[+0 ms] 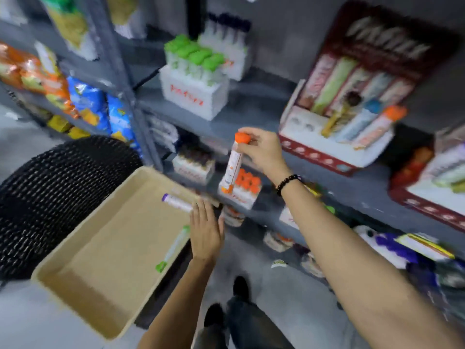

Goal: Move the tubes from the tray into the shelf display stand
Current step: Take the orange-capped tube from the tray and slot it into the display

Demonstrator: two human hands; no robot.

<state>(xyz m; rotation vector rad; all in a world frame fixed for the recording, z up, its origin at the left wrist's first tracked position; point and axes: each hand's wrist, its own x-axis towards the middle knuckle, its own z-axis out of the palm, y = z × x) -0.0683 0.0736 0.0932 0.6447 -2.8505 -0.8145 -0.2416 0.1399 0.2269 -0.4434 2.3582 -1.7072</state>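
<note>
My right hand [264, 151] pinches the orange cap of a white tube [234, 165], which hangs upright in front of the shelf, above a white box of orange-capped tubes [245, 188]. The beige tray [83, 270] sits at lower left on a black woven stool [50, 197]. Inside it lie a purple-capped tube [176, 203] and a green-capped tube [175, 248]. My left hand [206, 231] rests flat at the tray's right rim, fingers spread, touching the purple-capped tube's end. The red-and-white display stand [334, 149] on the shelf at right holds three tubes leaning in its slots.
Grey metal shelving [251, 114] runs across the view. White boxes of green-capped tubes [195, 79] and dark-capped tubes [226, 44] stand on the upper shelf. Snack bags [85, 102] hang at left. A second red stand [432, 195] is at far right. My shoes [226, 306] are below.
</note>
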